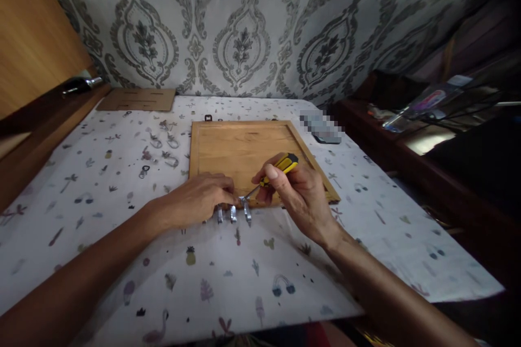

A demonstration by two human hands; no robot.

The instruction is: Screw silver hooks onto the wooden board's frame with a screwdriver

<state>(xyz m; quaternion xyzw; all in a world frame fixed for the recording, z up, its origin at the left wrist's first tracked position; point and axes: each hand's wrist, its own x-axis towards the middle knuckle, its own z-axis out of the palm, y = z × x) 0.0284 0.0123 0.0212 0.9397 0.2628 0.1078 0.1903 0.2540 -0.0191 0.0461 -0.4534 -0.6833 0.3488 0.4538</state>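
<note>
A framed wooden board (232, 146) lies flat on the table. Several curved silver metal hooks (247, 212) stick out along its near edge. My left hand (205, 198) grips this edge, fingers bent over the top and thumb close beside the hooks; the contact under the fingers is hidden. In my right hand (303, 198) is a yellow-and-black screwdriver (287, 162), held tilted, its handle pinched between thumb and fingers. Its shaft slopes down to the left, and the tip meets the base of the rightmost hook. Any screw there is too small to make out.
Small metal pieces in clear bags (163, 143) lie left of the board. A cardboard piece (136, 100) is at the back left, a phone-like object (321, 127), partly blurred, at the right. A plastic bottle (431, 100) lies on the dark furniture beyond the patterned tablecloth (228, 293).
</note>
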